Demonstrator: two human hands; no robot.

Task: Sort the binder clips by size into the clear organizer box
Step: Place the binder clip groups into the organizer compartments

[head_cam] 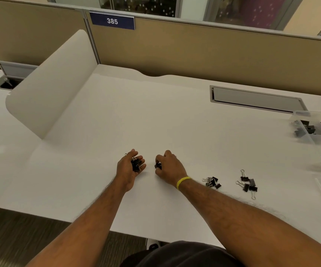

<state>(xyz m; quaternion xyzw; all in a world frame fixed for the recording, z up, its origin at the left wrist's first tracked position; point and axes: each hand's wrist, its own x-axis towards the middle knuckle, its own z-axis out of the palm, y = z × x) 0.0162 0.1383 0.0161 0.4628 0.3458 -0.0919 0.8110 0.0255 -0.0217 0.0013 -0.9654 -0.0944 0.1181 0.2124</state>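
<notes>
- Black metal binder clips with silver wire handles lie in four places: in both hands, in two loose groups on the white desk point(98, 132), and in the box.
- Left hand point(129, 168) rests on its outer edge on the desk with the palm turned toward the other hand. Its fingers point(142, 162) are curled around a small bunch of clips point(136, 165), which sits in the hollow between the fingers and the palm. One wire handle pokes out beside the thumb.
- Right hand point(170, 167) is back-up with a yellow wristband point(182, 182) at the wrist. Its fingers point(160, 158) are bent down and clamped with the thumb on a single small clip point(157, 166) at the desk surface. That clip shows just past the fingertips, on the side facing the left hand.
- Both hands are near each other but apart, with bare desk between them.
- Beside the right forearm lies a group of smaller clips point(212, 182), and further right, apart from it, a group of larger clips point(247, 185).
- Clear plastic organizer box point(308, 140) stands at the far right of the desk, well apart from both hands. Black clips lie in it, seemingly in more than one compartment, but the blur hides the dividers.
</notes>
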